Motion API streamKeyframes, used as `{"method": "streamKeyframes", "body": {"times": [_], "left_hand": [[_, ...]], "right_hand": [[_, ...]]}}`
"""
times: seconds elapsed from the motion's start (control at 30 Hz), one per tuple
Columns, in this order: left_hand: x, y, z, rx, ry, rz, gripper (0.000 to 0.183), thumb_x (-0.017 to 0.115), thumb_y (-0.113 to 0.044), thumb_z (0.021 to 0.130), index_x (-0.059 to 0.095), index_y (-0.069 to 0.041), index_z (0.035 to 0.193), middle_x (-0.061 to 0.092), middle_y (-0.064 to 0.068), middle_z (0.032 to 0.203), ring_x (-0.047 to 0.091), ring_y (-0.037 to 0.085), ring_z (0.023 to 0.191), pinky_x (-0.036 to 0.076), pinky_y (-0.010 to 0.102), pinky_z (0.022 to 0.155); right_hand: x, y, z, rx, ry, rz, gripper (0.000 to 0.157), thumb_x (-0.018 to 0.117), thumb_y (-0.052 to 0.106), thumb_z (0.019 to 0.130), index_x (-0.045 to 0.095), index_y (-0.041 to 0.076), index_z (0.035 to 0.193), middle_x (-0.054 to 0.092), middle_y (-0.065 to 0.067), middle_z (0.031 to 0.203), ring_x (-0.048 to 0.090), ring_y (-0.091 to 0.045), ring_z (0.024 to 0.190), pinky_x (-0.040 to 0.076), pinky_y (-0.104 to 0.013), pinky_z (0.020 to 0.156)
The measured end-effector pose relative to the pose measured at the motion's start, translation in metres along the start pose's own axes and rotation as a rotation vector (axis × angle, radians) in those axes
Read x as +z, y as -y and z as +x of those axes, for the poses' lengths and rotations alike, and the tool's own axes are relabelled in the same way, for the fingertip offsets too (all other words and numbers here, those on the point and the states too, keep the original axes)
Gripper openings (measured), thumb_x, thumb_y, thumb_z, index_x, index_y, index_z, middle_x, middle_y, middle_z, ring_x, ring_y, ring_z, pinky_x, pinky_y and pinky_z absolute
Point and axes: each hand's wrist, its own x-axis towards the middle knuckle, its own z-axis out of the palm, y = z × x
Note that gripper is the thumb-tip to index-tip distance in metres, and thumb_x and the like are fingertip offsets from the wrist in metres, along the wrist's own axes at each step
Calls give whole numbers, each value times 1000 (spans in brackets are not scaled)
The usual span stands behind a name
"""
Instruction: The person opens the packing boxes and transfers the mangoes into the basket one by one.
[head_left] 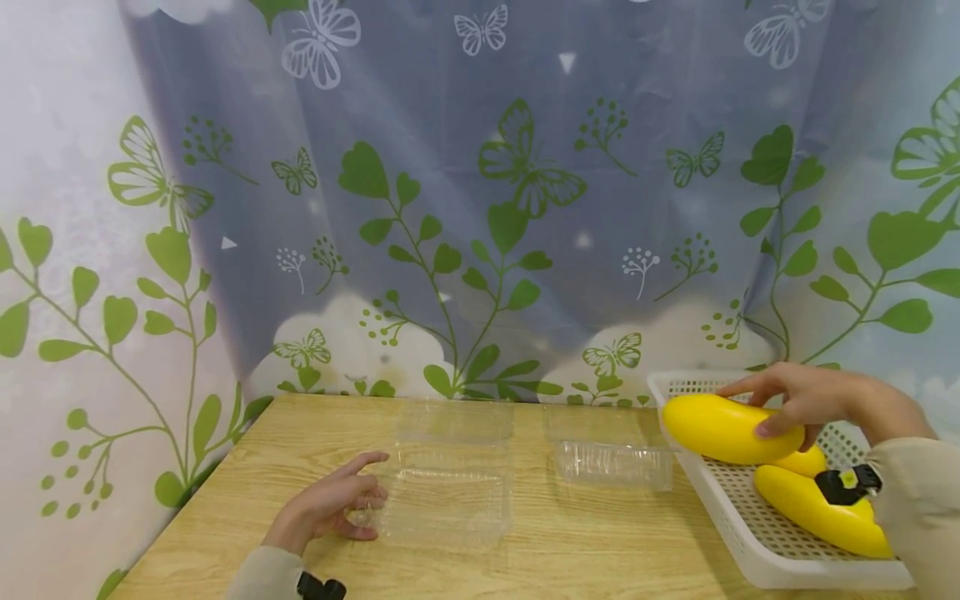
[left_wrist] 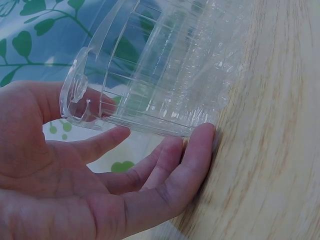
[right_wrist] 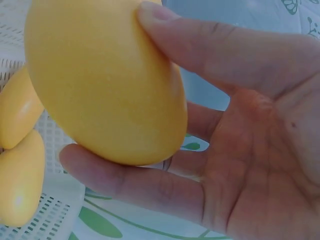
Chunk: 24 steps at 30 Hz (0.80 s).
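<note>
A yellow mango [head_left: 716,429] is held in my right hand [head_left: 825,400], raised over a white basket [head_left: 738,533]. The right wrist view shows the thumb on one side of this mango [right_wrist: 105,85] and fingers round its other side. Below it, more yellow mangoes [head_left: 825,512] lie in the basket. My left hand [head_left: 330,504] is at the left side of a clear plastic box [head_left: 446,504], its lid folded back. In the left wrist view, loosely bent fingertips touch the wall of the clear box [left_wrist: 160,100], near the wooden tabletop.
A second clear plastic box [head_left: 615,465] stands between the first one and the basket, its lid also raised toward the back. The wooden table [head_left: 300,433] ends at a curtain [head_left: 450,208] with butterflies and leaves, which also hangs along both sides.
</note>
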Motion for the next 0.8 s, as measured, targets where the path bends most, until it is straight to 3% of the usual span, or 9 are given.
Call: {"method": "streamKeyframes", "body": {"times": [0.23,0.53,0.8], "left_hand": [[0,0,0,3,5,2,69,53,-15,98,25,-13,162,52,26,131,52,38,124,65,47,73],[-1,0,0,3,14,1,69,52,-15,99,24,-13,162,51,25,130,52,35,119,65,46,73],[-1,0,0,-2,13,1,69,52,-15,99,25,-14,162,51,26,132,53,36,121,65,46,73]], "right_hand": [[-5,-7,-5,41,-12,-32,73,72,20,95,38,-2,155,47,-46,139,69,-25,102,66,-40,66],[-5,-13,-5,122,-30,-27,73,74,16,93,40,-2,155,48,-45,136,70,-24,88,66,-45,64],[-2,-18,0,156,-19,-33,72,74,13,93,39,-3,154,50,-44,135,70,-24,90,66,-47,65]]}}
